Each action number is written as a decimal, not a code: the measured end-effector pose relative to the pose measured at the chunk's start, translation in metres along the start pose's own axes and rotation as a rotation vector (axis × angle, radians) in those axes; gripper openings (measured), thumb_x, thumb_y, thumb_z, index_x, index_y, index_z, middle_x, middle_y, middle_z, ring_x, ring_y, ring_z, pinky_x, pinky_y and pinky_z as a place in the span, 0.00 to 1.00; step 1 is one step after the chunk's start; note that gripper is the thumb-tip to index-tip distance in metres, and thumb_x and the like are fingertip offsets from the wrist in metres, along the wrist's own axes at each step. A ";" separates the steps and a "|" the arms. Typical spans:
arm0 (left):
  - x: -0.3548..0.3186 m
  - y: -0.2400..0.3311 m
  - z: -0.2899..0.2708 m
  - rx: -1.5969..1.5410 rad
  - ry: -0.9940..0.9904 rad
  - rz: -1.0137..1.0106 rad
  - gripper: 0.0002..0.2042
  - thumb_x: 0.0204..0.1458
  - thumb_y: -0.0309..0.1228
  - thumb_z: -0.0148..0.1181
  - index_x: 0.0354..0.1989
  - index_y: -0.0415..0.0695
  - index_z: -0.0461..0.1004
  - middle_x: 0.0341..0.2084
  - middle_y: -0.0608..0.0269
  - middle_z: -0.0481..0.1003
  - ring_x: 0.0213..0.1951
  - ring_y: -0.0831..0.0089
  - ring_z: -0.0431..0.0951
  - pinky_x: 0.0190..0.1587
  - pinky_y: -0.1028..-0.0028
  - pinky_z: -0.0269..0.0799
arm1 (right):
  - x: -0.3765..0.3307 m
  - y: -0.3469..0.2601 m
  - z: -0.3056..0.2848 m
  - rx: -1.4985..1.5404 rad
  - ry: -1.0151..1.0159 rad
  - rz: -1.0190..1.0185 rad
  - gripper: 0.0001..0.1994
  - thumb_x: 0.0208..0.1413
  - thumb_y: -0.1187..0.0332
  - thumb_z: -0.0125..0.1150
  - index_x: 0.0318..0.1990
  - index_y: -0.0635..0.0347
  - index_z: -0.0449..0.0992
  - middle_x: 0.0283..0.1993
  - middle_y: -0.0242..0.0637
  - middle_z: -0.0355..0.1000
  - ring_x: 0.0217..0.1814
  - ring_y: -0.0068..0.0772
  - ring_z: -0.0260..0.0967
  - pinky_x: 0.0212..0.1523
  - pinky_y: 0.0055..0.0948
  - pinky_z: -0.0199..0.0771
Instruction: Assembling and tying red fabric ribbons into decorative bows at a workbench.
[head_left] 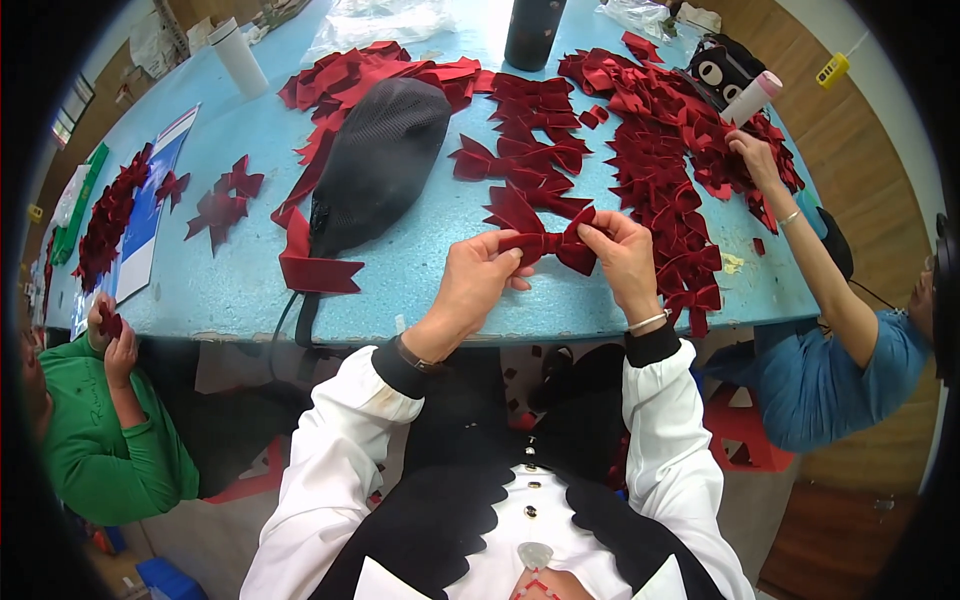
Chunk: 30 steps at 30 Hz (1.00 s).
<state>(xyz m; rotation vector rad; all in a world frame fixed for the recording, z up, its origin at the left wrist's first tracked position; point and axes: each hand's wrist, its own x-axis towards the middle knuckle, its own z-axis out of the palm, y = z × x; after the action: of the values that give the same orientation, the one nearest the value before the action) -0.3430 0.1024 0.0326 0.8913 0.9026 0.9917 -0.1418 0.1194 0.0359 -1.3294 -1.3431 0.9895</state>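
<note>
A dark red velvet bow (552,243) is stretched between my two hands, just over the table's near edge. My left hand (478,275) pinches its left loop between thumb and fingers. On the other side, my right hand (622,258) grips the right loop. Right behind the held bow lies a column of similar red bows (530,150). A denser stack of red bows (660,190) runs down beside my right hand. To the left of my hands rests a black mesh bag (390,165), with red ribbon strips (320,270) next to it.
A heap of red ribbon pieces (370,80) lies far back, near a black tumbler (535,35). A white bottle (238,58) stands at the far left. One person in green (110,430) sits left; another in blue (830,370) reaches from the right toward the bows.
</note>
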 end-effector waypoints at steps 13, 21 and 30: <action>0.009 0.007 -0.003 0.212 0.118 -0.017 0.17 0.52 0.22 0.51 0.51 0.28 0.64 0.36 0.50 0.74 0.26 0.73 0.76 0.28 0.75 0.73 | 0.030 0.015 0.004 -0.243 0.225 -0.163 0.09 0.51 0.72 0.60 0.39 0.69 0.73 0.33 0.34 0.74 0.33 0.18 0.70 0.34 0.18 0.70; -0.009 0.014 -0.013 1.240 0.182 0.990 0.20 0.47 0.21 0.56 0.50 0.30 0.64 0.45 0.48 0.70 0.45 0.59 0.72 0.47 0.65 0.69 | -0.019 -0.005 0.010 -0.485 0.252 -0.689 0.08 0.53 0.77 0.54 0.40 0.66 0.73 0.37 0.41 0.73 0.39 0.36 0.72 0.40 0.27 0.71; 0.014 -0.019 0.004 1.489 -0.135 0.931 0.26 0.48 0.31 0.56 0.54 0.29 0.60 0.55 0.42 0.60 0.59 0.53 0.59 0.63 0.61 0.50 | -0.031 0.011 0.026 -0.770 0.037 -0.760 0.19 0.45 0.83 0.51 0.48 0.68 0.67 0.49 0.47 0.68 0.54 0.47 0.64 0.54 0.39 0.63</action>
<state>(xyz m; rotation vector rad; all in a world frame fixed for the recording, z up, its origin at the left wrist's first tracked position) -0.3296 0.1091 0.0137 2.7750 1.0613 0.8604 -0.1668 0.0920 0.0168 -1.1598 -2.0781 -0.0979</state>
